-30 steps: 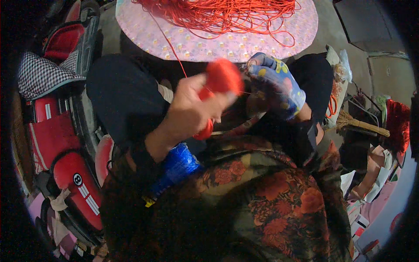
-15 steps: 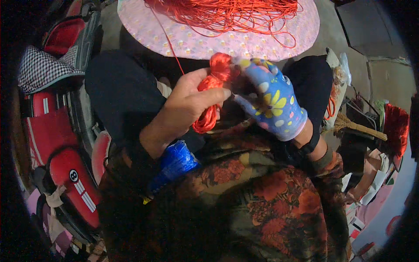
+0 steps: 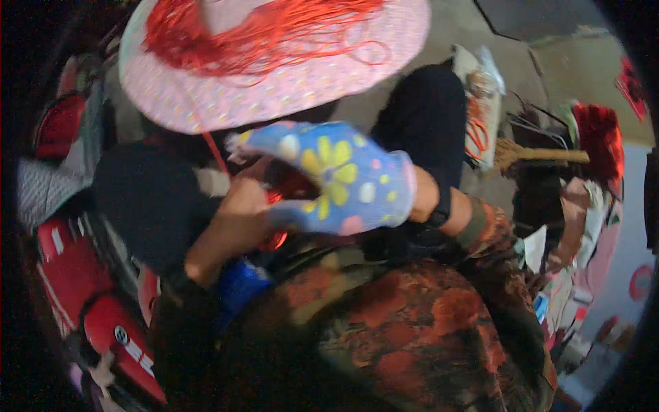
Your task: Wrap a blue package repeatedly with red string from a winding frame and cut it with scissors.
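Note:
My bare left hand [image 3: 232, 218] is closed round a small bundle of shiny red cord [image 3: 275, 239], mostly covered by my hands. My right hand [image 3: 336, 180], in a blue flowered glove, reaches across it, thumb and fingers apart around a gap; motion smears the fingertips. A single strand of red cord [image 3: 214, 152] runs from the left hand up toward the round table [image 3: 161, 103], which has a pink patterned cover. Loose red cord [image 3: 274, 41] lies heaped on that table. By my left forearm is a blue shiny wrapped thing [image 3: 241, 283].
At the right are a short straw brush [image 3: 546, 154], orange-handled scissors [image 3: 476, 134] and a red shiny bundle [image 3: 598, 141]. Red padded seats or bags [image 3: 120, 336] stand along the left. My dark-trousered knees [image 3: 147, 199] flank my hands.
The view has swung, shifting the table left and down. My gloved hand has moved left across the bundle and over my left hand, hiding much of the red cord.

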Tool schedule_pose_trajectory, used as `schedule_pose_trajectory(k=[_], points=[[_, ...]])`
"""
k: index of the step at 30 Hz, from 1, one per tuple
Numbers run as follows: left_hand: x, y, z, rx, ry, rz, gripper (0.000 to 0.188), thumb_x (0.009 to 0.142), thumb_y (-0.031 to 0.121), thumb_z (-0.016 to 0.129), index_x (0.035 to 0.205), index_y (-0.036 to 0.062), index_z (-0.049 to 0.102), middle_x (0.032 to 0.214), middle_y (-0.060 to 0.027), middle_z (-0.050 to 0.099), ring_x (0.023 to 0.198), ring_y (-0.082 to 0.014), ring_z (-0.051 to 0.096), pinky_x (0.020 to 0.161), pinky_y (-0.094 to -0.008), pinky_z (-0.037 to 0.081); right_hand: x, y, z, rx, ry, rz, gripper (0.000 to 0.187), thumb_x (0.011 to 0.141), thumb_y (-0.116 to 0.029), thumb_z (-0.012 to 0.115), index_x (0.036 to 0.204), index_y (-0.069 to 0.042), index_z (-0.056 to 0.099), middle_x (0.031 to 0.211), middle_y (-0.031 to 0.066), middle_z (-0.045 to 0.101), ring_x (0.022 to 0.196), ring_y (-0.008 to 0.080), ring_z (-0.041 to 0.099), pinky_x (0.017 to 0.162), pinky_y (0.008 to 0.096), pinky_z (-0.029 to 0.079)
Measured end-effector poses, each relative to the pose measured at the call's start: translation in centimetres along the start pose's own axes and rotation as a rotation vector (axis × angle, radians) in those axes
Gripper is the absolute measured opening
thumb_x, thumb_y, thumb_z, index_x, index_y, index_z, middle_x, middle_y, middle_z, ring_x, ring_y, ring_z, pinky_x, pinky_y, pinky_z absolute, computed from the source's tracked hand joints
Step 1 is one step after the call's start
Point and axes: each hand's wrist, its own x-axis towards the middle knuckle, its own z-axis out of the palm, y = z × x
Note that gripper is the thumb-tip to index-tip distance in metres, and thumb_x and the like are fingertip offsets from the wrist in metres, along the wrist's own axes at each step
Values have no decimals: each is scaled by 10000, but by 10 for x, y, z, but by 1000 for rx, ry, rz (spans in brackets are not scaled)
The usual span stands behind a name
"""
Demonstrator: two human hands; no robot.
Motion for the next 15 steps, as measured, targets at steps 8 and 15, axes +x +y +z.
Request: schedule_pose_trajectory(k=[8, 15], points=[[9, 4, 13, 97, -21, -5, 399, 795, -8, 628, 1169, 5, 490, 1009, -90, 631, 896, -139, 617, 786, -300, 496, -29, 13, -19, -380, 109, 139, 447, 805, -334, 670, 1127, -35, 594, 979, 199, 642, 881, 383, 626, 767, 439, 506], [8, 20, 9, -65, 80, -215, 244, 867, 77, 591, 1089, 38, 498, 877, -61, 614, 723, -94, 603, 632, -224, 494, -142, 48, -132, -935, 769, 446, 208, 811, -119, 701, 1009, -74, 656, 936, 128, 685, 832, 299, 672, 734, 368, 531]])
